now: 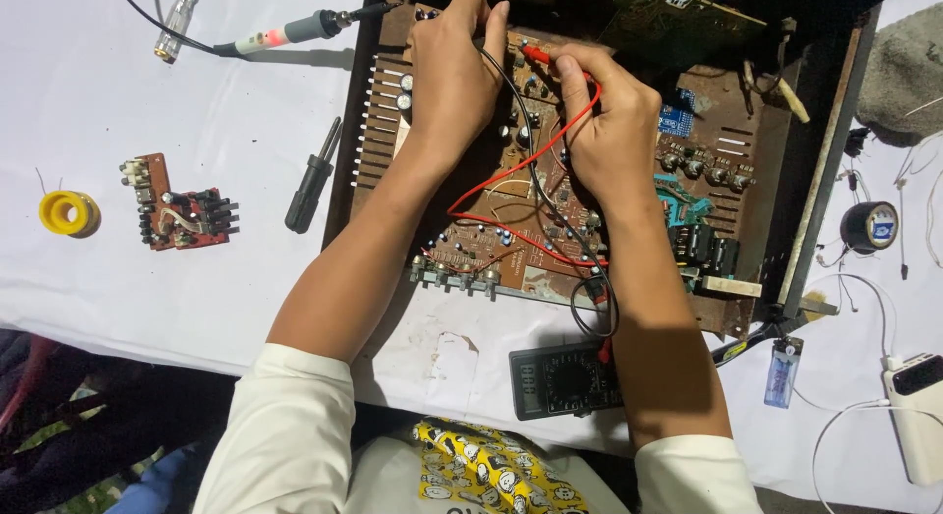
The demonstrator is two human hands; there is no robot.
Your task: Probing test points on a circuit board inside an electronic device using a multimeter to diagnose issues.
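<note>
White tablecloth (196,91) w/ rusty amp chassis (835,150) — left hand (454,77) pinching black probe on circuit board (511,249), right hand (614,121) gripping red probe (538,54); multimeter (565,379) near edge.

Reaching forward with both bare forearms, converging, white sleeves pushed up to the elbows. Curling left hand (454,70) knuckles-up, fingers pinching shut in a tight grip. Bending right hand (611,123) likewise, fingertips closing together.
</note>
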